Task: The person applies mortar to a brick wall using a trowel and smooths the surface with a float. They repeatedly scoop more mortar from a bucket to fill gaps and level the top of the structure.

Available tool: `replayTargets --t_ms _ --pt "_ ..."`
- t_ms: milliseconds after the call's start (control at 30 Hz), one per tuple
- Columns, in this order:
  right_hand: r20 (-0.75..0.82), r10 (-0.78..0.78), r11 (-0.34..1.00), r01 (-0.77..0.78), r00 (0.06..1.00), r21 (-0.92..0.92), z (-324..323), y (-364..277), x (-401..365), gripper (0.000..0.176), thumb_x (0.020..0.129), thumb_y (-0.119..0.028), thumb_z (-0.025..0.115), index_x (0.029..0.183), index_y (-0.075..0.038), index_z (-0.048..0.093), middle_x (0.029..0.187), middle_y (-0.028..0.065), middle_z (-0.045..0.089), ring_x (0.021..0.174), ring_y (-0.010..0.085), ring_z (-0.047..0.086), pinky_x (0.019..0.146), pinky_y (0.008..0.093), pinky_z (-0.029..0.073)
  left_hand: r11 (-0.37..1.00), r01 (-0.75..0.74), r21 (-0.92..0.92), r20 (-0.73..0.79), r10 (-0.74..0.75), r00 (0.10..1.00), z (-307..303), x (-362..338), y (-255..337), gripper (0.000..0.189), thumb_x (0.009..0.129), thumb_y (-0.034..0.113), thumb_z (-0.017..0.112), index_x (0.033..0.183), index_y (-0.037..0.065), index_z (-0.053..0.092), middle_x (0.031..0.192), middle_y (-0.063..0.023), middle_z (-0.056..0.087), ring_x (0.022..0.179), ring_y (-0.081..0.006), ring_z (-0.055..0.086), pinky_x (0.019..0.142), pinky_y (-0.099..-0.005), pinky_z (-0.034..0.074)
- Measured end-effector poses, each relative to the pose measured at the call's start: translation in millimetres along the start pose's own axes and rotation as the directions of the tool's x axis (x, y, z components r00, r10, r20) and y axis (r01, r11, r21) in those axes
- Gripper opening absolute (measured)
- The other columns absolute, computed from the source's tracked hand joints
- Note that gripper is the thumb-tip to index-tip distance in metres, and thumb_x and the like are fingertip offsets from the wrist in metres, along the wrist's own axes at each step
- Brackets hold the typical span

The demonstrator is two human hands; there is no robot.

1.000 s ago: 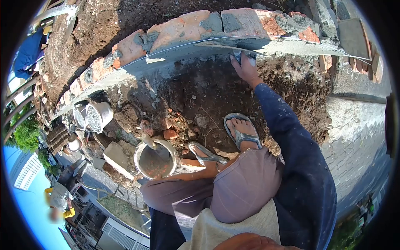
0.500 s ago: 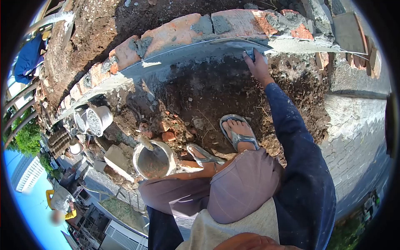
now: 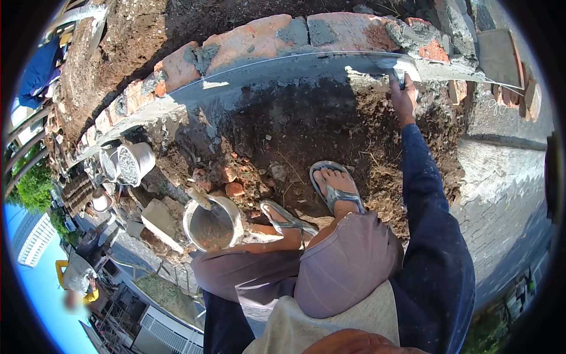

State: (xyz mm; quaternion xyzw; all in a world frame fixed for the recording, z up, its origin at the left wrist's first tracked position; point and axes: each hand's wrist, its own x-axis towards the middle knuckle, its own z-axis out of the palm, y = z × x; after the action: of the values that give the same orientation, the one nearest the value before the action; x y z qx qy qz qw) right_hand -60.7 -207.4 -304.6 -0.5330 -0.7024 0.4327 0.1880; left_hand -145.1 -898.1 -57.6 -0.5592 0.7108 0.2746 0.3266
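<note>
My right hand (image 3: 404,101) is closed around the handle of a plastering trowel (image 3: 408,66). The blade lies against the mortar-covered face (image 3: 265,72) of a low brick wall (image 3: 247,40), toward its right end, and looks partly smeared by motion. A taut white string (image 3: 236,66) runs along the wall near the top of this face. Wet grey mortar coats the side below the bricks. My left hand does not show. By my feet stands a bucket (image 3: 237,231) with a wooden-handled tool (image 3: 199,198) resting in it.
Two pale buckets (image 3: 147,160) with grey mortar stand at the wall's left part. Broken brick pieces (image 3: 234,189) and a concrete block (image 3: 160,221) lie on the soil. Boards (image 3: 498,56) lean at the right end. A person in yellow sleeves (image 3: 78,276) is in the background.
My right hand has moved to the right along the wall with the trowel. The trowel's blade now sits farther right. My view has shifted slightly.
</note>
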Motion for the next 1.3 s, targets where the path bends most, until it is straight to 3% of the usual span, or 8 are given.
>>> replayTargets --t_ms 533,567,600,700,767,1000,1133,1300 --pt "0.555 -0.698 0.343 0.892 0.452 -0.296 116.5 -67.9 -73.7 0.042 0.085 -0.030 0.064 0.113 -0.002 0.051 0.089 0.0117 0.067 0.076 0.0316 0.065 0.068 0.0366 0.052 0.945 0.326 -0.022 -0.139 -0.326 0.935 -23.8 90.6 -37.1 0.051 0.091 0.053 0.050 0.088 0.006 0.068 0.069 -0.0112 0.068 0.061 -0.0256 0.063 0.064 -0.0369 0.051" --pt "0.583 -0.719 0.230 0.921 0.378 -0.314 125.9 -73.2 -73.8 0.042 0.086 -0.032 0.063 0.112 -0.002 0.051 0.088 0.0098 0.067 0.075 0.0297 0.065 0.069 0.0343 0.051 0.878 -0.269 0.396 0.077 0.260 0.962 -79.9 200.2 -111.2 0.049 0.092 0.049 0.050 0.087 0.003 0.066 0.071 -0.0124 0.068 0.055 -0.0268 0.062 0.059 -0.0413 0.051" --pt "0.609 -0.733 0.116 0.937 0.305 -0.330 134.3 -75.9 -70.8 0.042 0.086 -0.033 0.063 0.111 -0.001 0.050 0.087 0.0080 0.066 0.074 0.0278 0.065 0.069 0.0320 0.051 0.985 -0.060 0.163 -0.038 0.067 0.997 -67.4 190.2 -100.3 0.048 0.092 0.048 0.050 0.087 0.003 0.065 0.069 -0.0118 0.067 0.054 -0.0262 0.061 0.057 -0.0407 0.050" --pt "0.649 -0.513 0.571 0.788 0.562 -0.230 128.1 -86.1 -56.4 0.032 0.094 -0.030 0.050 0.119 -0.009 0.047 0.093 0.0095 0.064 0.094 0.0254 0.063 0.074 0.0375 0.052 0.990 0.015 -0.143 -0.276 -0.055 0.960 -10.7 149.5 -74.6 0.045 0.093 0.045 0.050 0.086 0.003 0.063 0.063 -0.0102 0.064 0.049 -0.0243 0.058 0.051 -0.0390 0.048" --pt "0.652 -0.009 1.000 -0.006 0.759 0.021 112.8 -115.9 -59.2 0.034 0.091 -0.034 0.055 0.113 -0.009 0.047 0.091 0.0109 0.065 0.089 0.0299 0.063 0.078 0.0391 0.050 0.963 -0.037 -0.268 -0.405 -0.078 0.911 17.8 127.2 -64.0 0.043 0.094 0.043 0.050 0.086 0.003 0.062 0.060 -0.0091 0.062 0.046 -0.0231 0.056 0.047 -0.0378 0.046" --pt "0.698 -0.101 0.170 0.704 0.709 -0.690 64.4 -121.5 -44.6 0.037 0.098 -0.034 0.047 0.113 -0.002 0.052 0.096 0.0034 0.067 0.089 0.0244 0.066 0.078 0.0279 0.050 0.829 -0.003 -0.560 -0.005 0.001 1.000 -19.7 142.9 -78.1 0.025 0.098 0.021 0.045 0.107 -0.002 0.051 0.084 -0.0111 0.065 0.066 -0.0194 0.064 0.055 -0.0292 0.053" --pt "0.522 0.062 0.726 0.321 0.850 -0.608 23.4 -38.3 0.9 0.051 0.093 -0.038 0.053 0.127 -0.001 0.043 0.102 0.0234 0.064 0.099 0.0325 0.062 0.082 0.0401 0.049 0.767 -0.023 -0.641 0.026 0.052 0.998 -22.1 144.7 -82.8 0.028 0.099 0.020 0.043 0.113 -0.004 0.047 0.095 -0.0150 0.064 0.075 -0.0228 0.065 0.060 -0.0315 0.056" --pt "0.622 -0.363 0.226 0.713 0.694 -0.664 -61.7 8.0 13.2 0.056 0.087 -0.033 0.059 0.128 0.000 0.039 0.089 0.0270 0.064 0.081 0.0426 0.063 0.073 0.0470 0.051 0.771 0.022 -0.636 0.194 0.132 0.972 -25.8 143.6 -83.1 0.031 0.100 0.021 0.040 0.117 -0.004 0.045 0.103 -0.0180 0.062 0.080 -0.0267 0.065 0.064 -0.0353 0.058"
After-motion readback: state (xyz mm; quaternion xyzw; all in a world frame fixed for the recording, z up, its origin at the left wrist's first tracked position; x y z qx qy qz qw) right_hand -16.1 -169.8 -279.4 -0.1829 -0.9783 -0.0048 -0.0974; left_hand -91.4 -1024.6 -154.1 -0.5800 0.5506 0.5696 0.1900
